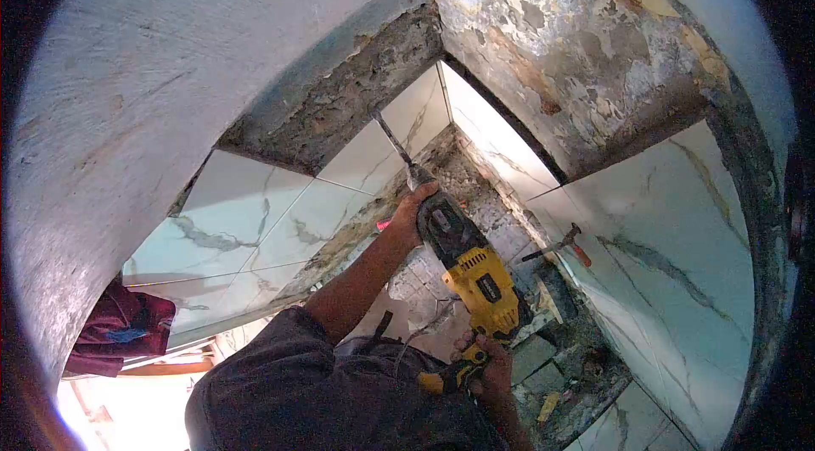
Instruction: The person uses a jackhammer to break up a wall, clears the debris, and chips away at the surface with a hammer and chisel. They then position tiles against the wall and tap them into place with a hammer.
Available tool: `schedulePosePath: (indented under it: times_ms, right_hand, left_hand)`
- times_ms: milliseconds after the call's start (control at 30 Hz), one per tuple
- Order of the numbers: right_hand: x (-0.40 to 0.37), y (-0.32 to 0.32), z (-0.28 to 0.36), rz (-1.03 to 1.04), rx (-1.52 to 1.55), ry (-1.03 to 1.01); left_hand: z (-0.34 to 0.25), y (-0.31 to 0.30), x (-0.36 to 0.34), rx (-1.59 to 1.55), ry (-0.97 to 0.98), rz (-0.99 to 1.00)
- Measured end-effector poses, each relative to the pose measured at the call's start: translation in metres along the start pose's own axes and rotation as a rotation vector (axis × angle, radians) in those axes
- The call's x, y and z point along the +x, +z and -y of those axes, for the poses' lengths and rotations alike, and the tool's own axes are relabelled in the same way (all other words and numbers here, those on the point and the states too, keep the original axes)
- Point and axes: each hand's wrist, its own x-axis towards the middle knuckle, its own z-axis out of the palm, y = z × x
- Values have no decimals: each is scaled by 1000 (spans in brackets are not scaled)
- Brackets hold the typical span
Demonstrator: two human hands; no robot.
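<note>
A yellow and black power hammer point(484, 281) slants across the middle of the view. My left hand point(413, 212) is wrapped round its dark front part, just behind the chisel bit point(392, 140). The bit's tip lies at the upper edge of the white marbled tiles point(369, 158), by the rough bare wall strip point(356, 95); whether it touches cannot be told. Lower down, my right hand point(488, 370) grips the rear handle, near the yellow and black grip end.
A hammer with an orange handle point(581, 254) is at the right tiled wall point(662, 256). Rubble and broken tile pieces point(539, 362) lie on the floor. Dark red cloth point(127, 328) hangs at the left. Peeling plaster point(577, 35) covers the upper right wall.
</note>
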Motion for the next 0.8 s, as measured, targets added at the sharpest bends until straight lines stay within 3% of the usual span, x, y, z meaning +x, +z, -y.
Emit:
schedulePosePath:
  times_ms: [33,100,200,300,400,500,633,700,800]
  right_hand:
    - [10,-25,-9,-1,0,1]
    - [39,-95,-32,-243,-198,-86]
    - [16,-34,-15,-169,-86,-81]
    - [37,-62,-25,-201,-171,-71]
    - [29,-43,-17,-125,-115,38]
    - [38,-85,-27,-170,-161,-51]
    - [3,-67,-13,-49,7,-26]
    - [0,-91,-23,-140,-251,-205]
    - [15,-155,-50,-249,-132,-301]
  left_hand:
    - [0,2,-1,-1,-1,-1]
    - [1,6,-4,-24,-1,-51]
    - [0,-1,0,52,4,-64]
    - [-8,-12,4,22,39,20]
    - [-14,-16,6,51,42,-29]
    - [-6,-12,7,31,62,-45]
    - [10,29,-16,12,79,-48]
    - [15,28,-11,-12,-36,86]
    - [22,22,-8,-44,-16,122]
